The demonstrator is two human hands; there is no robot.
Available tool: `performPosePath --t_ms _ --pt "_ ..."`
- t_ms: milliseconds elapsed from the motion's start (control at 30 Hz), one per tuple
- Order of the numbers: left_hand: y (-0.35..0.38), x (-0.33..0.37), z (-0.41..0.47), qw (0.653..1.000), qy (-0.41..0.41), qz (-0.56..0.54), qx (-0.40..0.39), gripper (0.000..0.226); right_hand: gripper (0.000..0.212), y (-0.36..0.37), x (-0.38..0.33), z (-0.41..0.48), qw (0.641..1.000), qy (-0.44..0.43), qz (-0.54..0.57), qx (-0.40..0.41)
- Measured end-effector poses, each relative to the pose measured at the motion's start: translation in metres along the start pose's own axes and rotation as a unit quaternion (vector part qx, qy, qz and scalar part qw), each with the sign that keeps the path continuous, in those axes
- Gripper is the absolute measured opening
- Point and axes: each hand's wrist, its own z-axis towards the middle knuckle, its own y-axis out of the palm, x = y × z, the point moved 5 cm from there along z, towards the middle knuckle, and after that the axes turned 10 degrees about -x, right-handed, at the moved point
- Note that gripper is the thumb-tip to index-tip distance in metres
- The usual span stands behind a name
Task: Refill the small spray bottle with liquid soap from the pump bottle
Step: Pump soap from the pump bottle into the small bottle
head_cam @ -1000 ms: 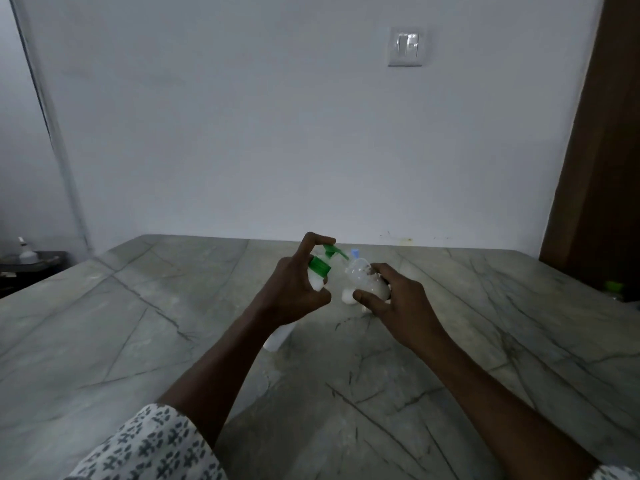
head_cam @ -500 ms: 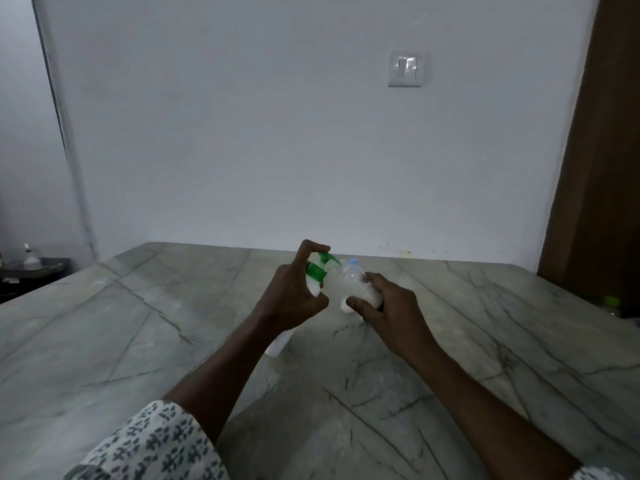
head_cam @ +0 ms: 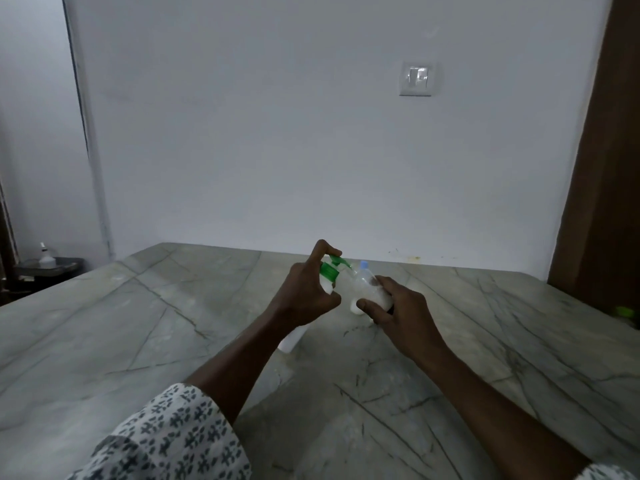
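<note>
Head view, centre of frame, above a grey veined stone table [head_cam: 145,327].

Left hand [head_cam: 304,292]: curled closed around the white pump bottle [head_cam: 329,282], index finger arched over its green pump head [head_cam: 334,263]. Bottle tilted, long axis running from lower left to upper right; its base shows below the wrist, nozzle pointing right.

Right hand [head_cam: 398,306]: fingers and thumb wrapped around the small clear spray bottle [head_cam: 367,287]. Bottle tilted, blue neck at upper left, just beside the pump nozzle; white base at lower right.

Upper right: wall switch [head_cam: 417,78].
</note>
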Motion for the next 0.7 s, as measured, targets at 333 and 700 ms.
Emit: performPosePath --t_ms 333,700 --pt "0.0034 -0.0014 -0.0004 1.0 -0.002 0.001 -0.014 0.075 0.05 -0.0026 0.0037 -0.0004 1.0 0.007 0.013 0.017" --pt "0.0042 -0.0057 0.0005 1.0 -0.014 0.001 -0.002 0.067 0.055 0.0015 0.0034 0.0001 1.0 0.007 0.018 -0.001"
